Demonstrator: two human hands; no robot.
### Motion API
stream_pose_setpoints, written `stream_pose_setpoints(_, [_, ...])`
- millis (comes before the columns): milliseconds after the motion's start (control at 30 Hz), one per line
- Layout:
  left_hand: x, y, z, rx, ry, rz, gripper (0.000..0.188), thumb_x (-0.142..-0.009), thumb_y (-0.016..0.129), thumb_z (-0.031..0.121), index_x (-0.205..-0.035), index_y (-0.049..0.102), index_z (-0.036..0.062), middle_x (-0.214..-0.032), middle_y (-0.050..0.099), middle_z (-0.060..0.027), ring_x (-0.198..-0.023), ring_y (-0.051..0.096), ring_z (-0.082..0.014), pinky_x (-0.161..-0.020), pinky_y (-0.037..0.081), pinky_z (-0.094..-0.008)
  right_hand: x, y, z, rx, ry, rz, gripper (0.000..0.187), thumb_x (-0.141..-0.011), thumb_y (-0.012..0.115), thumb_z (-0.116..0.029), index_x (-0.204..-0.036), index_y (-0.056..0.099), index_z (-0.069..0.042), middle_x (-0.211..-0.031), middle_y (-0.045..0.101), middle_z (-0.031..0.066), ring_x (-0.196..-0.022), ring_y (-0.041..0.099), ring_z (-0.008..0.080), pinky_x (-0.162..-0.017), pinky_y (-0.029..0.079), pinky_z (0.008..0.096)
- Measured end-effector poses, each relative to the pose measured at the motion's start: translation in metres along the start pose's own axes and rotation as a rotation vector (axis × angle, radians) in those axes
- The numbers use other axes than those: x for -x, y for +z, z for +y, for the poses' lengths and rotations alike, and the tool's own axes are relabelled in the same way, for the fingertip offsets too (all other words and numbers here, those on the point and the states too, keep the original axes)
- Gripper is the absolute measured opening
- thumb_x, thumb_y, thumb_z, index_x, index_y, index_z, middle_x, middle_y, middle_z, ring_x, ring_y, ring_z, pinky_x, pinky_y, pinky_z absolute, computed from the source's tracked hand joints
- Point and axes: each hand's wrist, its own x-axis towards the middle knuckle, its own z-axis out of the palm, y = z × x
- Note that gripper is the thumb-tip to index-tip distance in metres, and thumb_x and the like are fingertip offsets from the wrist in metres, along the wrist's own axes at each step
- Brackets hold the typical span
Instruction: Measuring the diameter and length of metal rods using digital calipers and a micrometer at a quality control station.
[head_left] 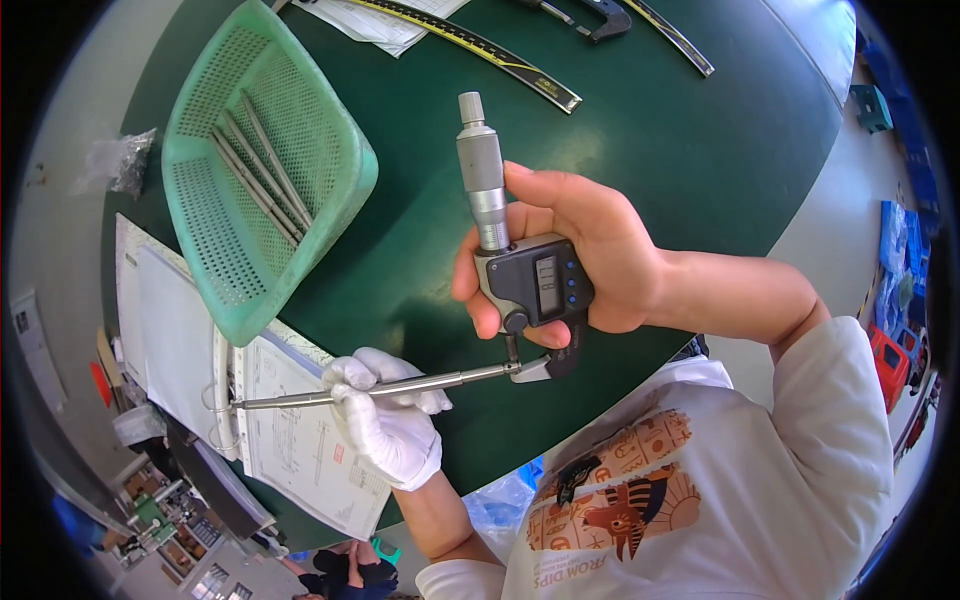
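Note:
My right hand (600, 250), bare, is closed around a digital micrometer (518, 282). The thumb rests near its ribbed thimble, and its small display faces up. In a white glove, my left hand (385, 415) grips a slim stepped metal rod (420, 383) between thumb and fingers. The rod lies nearly level, with its right end between the measuring faces of the micrometer at the frame's lower end. Whether both faces touch the rod is too small to tell. Several similar metal rods (262, 175) lie in a green perforated basket (345, 165) at the upper left.
An open ring binder (300, 450) with drawing sheets lies partly under the basket's near end. On the green table (690, 170) are a yellow-and-black ruler (500, 65), a second ruler strip (675, 40) and another micrometer (600, 20). A crumpled clear plastic bag (125, 165) sits beyond the left edge.

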Motion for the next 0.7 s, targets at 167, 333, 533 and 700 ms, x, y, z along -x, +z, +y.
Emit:
stream_pose_setpoints(167, [-0.0004,-0.0005,-0.0017,0.001,0.014,-0.034,0.019,-0.085,0.045,0.025,-0.082,0.039,0.0077,-0.062,0.037,-0.0051,-0.041,0.039,-0.0152,-0.035,0.038,-0.0278,-0.0003,0.0005,-0.0004,0.03,0.003,-0.007,0.057,-0.082,0.029,-0.049,-0.081,0.053,0.002,-0.065,0.057,0.0108,-0.038,0.041,0.0134,-0.041,0.036,0.0229])
stream_pose_setpoints(333, [-0.0008,-0.0007,-0.0013,0.001,0.017,-0.048,0.019,-0.085,0.045,0.025,-0.082,0.039,0.0076,-0.062,0.037,-0.0053,-0.042,0.039,-0.0152,-0.035,0.038,-0.0277,-0.0008,0.0008,0.001,0.062,-0.004,0.007,0.057,-0.081,0.033,-0.052,-0.08,0.054,0.001,-0.064,0.057,0.0093,-0.038,0.041,0.0122,-0.039,0.035,0.0223])
stream_pose_setpoints(533, [-0.0011,-0.0011,-0.0029,-0.008,0.029,-0.017,0.023,-0.085,0.045,0.028,-0.082,0.039,0.0066,-0.061,0.038,-0.0069,-0.04,0.04,-0.0168,-0.035,0.04,-0.029,-0.0017,0.001,0.0025,0.16,-0.018,0.058,0.063,-0.079,0.033,-0.058,-0.079,0.054,0.001,-0.064,0.057,0.0096,-0.036,0.04,0.0116,-0.037,0.034,0.0223])
stream_pose_setpoints(700, [-0.0005,-0.0029,-0.0033,-0.014,0.046,-0.005,0.025,-0.085,0.044,0.03,-0.083,0.039,0.0056,-0.059,0.039,-0.0084,-0.038,0.041,-0.0184,-0.035,0.042,-0.0304,-0.0025,0.0,0.0036,0.177,-0.014,0.037,0.067,-0.079,0.031,-0.061,-0.08,0.054,0.002,-0.066,0.057,0.0113,-0.036,0.041,0.0123,-0.038,0.035,0.0227])
